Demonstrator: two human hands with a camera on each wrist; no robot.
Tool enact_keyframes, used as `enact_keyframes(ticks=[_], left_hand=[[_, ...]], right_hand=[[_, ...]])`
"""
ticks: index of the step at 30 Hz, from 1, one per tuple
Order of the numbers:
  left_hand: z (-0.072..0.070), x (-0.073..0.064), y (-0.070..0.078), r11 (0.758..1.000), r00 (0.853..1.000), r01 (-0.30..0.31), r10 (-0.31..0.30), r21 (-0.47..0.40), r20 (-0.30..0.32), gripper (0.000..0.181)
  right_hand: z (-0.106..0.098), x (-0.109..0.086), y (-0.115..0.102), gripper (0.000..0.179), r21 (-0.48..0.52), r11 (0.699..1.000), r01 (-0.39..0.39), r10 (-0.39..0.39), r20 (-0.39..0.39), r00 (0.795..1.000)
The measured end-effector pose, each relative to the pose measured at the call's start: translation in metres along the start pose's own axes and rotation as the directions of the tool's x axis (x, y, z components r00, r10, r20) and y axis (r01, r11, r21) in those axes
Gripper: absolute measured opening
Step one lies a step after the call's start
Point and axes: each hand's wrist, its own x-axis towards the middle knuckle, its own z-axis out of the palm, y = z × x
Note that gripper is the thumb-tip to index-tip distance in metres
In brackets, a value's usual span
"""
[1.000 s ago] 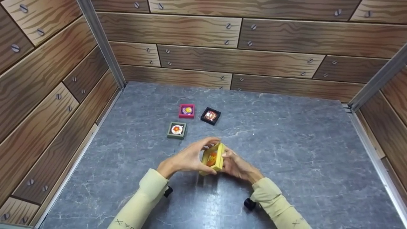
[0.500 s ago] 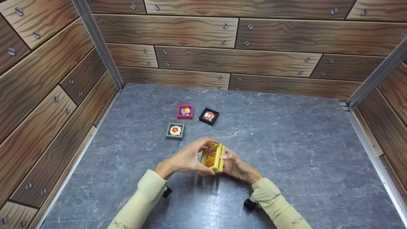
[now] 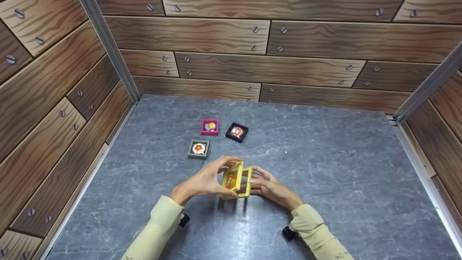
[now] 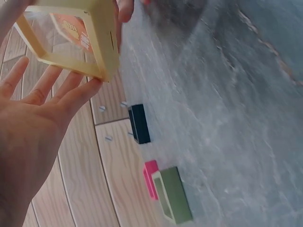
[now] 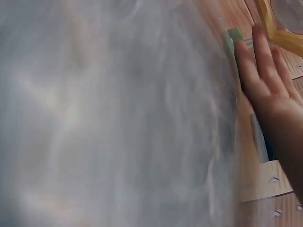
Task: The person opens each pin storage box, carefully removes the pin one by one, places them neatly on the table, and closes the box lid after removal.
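Observation:
In the head view, a yellow display case is held up over the table, parted into two framed halves. My left hand (image 3: 202, 182) grips the left half (image 3: 240, 172) between thumb and fingers; an orange round badge (image 3: 231, 180) shows inside it. The right half (image 3: 249, 180), a thin frame with a clear pane, is pinched at its right side by my right hand (image 3: 271, 188). A gap shows between the halves. The left wrist view gives the yellow frame (image 4: 108, 45) above my fingers; in the right wrist view only a yellow corner (image 5: 284, 39) shows.
Further back on the grey marbled table (image 3: 332, 162) lie three small framed cases: a pink one (image 3: 202, 132), a black one (image 3: 229, 134) and a green one (image 3: 198, 157), each with a round badge. Wood-patterned walls (image 3: 202, 34) enclose the table at the back and sides.
The two yellow halves, close together a second ago, now stand apart. The left half has shifted left with my left hand, and the right half has tilted so its clear pane shows.

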Motion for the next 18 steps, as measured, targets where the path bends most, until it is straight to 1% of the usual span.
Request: enact_keyframes(ticks=[2,3,7,11,14,15,18], left_hand=[[-0.001,-0.003,-0.004,1.0,1.0,0.018,-0.018,-0.003,-0.019,0.099],[-0.002,-0.005,-0.005,1.0,0.999,0.027,-0.027,-0.001,-0.027,0.098],[-0.004,-0.011,-0.011,0.998,0.997,0.056,-0.056,-0.001,-0.06,0.099],[-0.007,-0.014,-0.015,0.998,0.994,0.069,-0.07,-0.014,-0.081,0.099],[-0.009,-0.016,-0.015,0.997,0.993,0.079,-0.079,-0.008,-0.088,0.099],[-0.01,-0.016,-0.016,0.997,0.993,0.081,-0.081,-0.007,-0.088,0.1],[-0.011,-0.018,-0.016,0.996,0.993,0.088,-0.087,0.005,-0.085,0.104]], right_hand=[[0.0,0.0,0.001,0.054,-0.036,0.999,0.02,-0.02,-0.011,1.0],[0.0,-0.001,0.001,0.052,-0.053,0.998,0.024,-0.025,-0.018,1.0],[0.003,0.0,0.002,0.056,-0.134,0.991,-0.005,-0.003,-0.062,0.998],[0.009,0.005,-0.001,0.061,-0.247,0.968,-0.05,0.029,-0.091,0.995],[0.015,0.008,-0.004,0.065,-0.356,0.931,-0.079,0.042,-0.109,0.993],[0.017,0.008,-0.005,0.066,-0.398,0.913,-0.091,0.048,-0.119,0.992],[0.022,0.009,-0.007,0.071,-0.524,0.844,-0.116,0.051,-0.136,0.989]])
